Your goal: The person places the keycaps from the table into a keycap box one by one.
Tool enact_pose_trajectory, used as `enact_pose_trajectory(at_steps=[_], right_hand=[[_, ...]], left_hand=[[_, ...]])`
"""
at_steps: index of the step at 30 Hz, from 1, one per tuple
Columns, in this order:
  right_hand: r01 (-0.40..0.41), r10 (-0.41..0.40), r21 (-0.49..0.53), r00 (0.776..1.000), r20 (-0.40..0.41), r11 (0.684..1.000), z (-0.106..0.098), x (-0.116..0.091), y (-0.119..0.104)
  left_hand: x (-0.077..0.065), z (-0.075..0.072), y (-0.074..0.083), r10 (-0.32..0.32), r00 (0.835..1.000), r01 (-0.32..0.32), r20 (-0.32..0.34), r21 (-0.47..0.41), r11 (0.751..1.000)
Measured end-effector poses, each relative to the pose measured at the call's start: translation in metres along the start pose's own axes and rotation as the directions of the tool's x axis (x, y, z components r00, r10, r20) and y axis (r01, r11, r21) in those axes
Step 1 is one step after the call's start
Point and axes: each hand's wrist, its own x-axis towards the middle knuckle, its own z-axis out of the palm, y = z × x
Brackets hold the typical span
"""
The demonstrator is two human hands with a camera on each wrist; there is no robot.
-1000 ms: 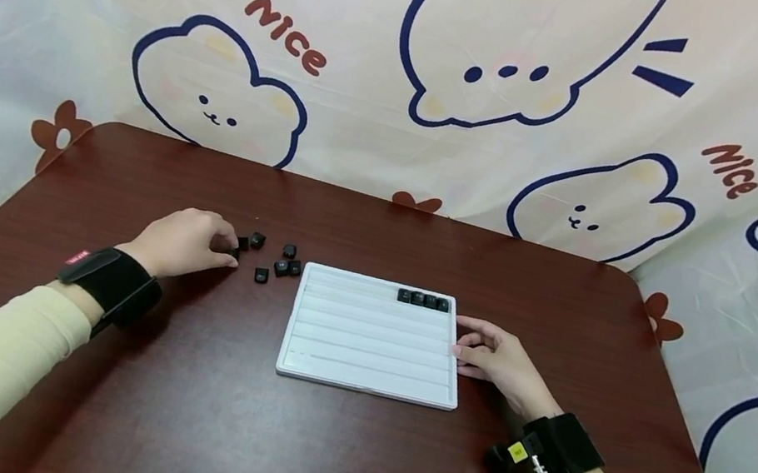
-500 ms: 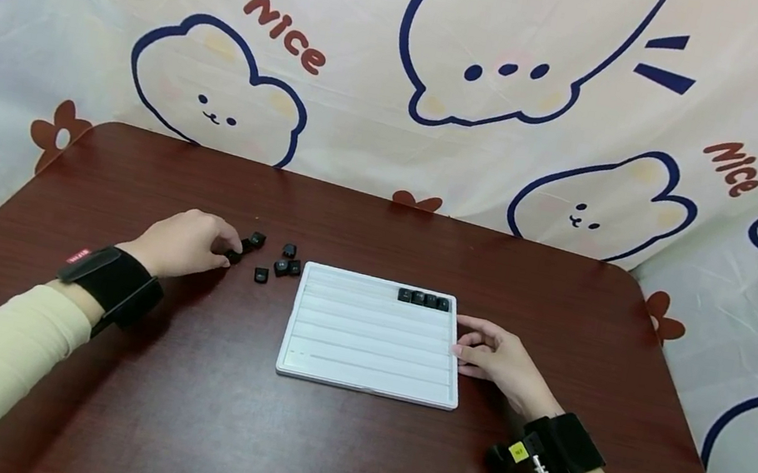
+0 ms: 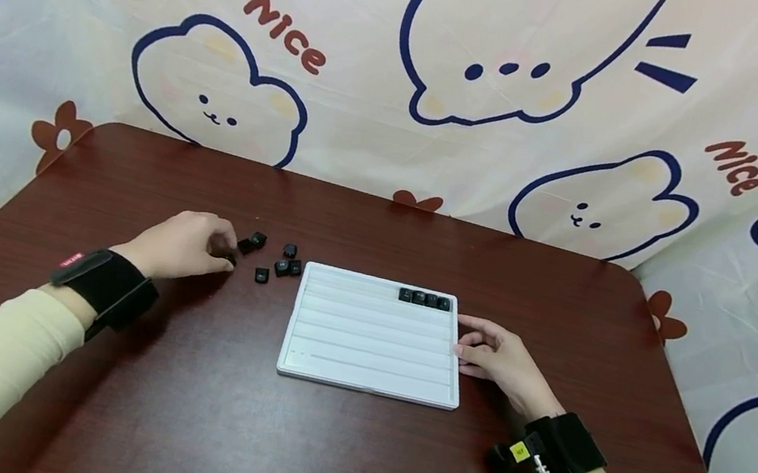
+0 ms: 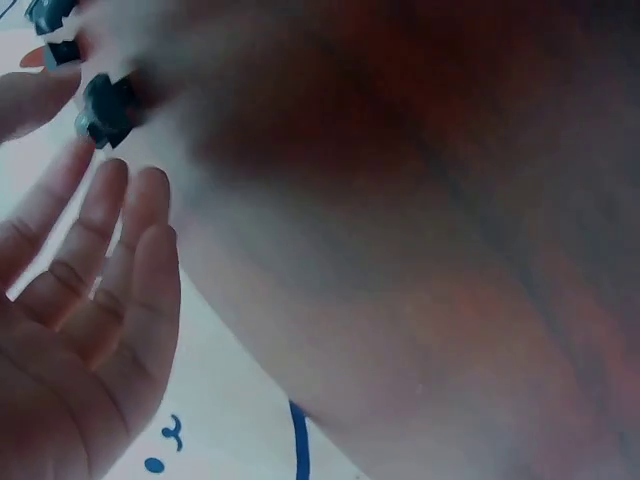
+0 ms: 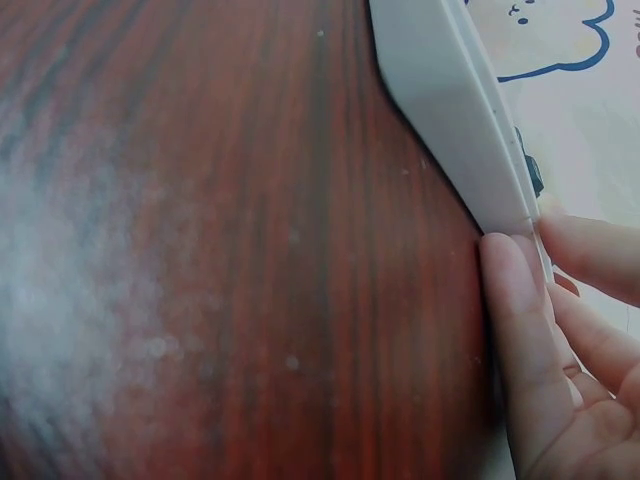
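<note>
My left hand (image 3: 185,246) is at the left of the loose pieces, thumb and index finger curled around a small black keycap (image 4: 107,108). In the head view that keycap is mostly hidden by the fingers. On the right, my right hand (image 3: 496,360) holds the edge of a white ridged tray (image 3: 371,345); its thumb (image 5: 510,275) lies against the tray's side wall. A short row of black keycaps (image 3: 424,299) sits in the tray's top groove, at the right end.
Several loose black keycaps lie between the left hand and the tray, among them a single keycap (image 3: 261,275) nearest the front and a pair (image 3: 287,266) by the tray's corner. The brown table (image 3: 340,458) ends at a printed cloth backdrop (image 3: 362,115).
The left fingers have drawn the keycap slightly toward the hand, away from its neighbours, which now show more plainly. The right hand and the tray have stayed in place.
</note>
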Motion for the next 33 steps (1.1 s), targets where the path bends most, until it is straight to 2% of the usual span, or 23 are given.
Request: enact_pose_trajectory(at_steps=[5, 17, 27, 33], right_hand=[[-0.010, 0.010, -0.001, 1.000, -0.009, 1.000, -0.001, 0.001, 0.001], [0.005, -0.005, 0.018, 1.000, 0.005, 1.000, -0.002, -0.001, 0.001], [-0.006, 0.006, 0.010, 1.000, -0.005, 1.000, 0.000, -0.002, 0.000], [-0.002, 0.002, 0.006, 1.000, -0.003, 1.000, 0.000, -0.003, 0.000]], left_hand=[[0.001, 0.003, 0.000, -0.043, 0.999, 0.043, 0.011, -0.006, 0.999], [0.000, 0.001, 0.001, -0.054, 0.999, 0.054, -0.004, -0.024, 0.998], [-0.003, -0.003, 0.007, -0.036, 0.998, 0.035, -0.056, -0.013, 0.999], [0.000, -0.002, 0.017, -0.015, 0.997, 0.014, -0.077, -0.020, 1.000]])
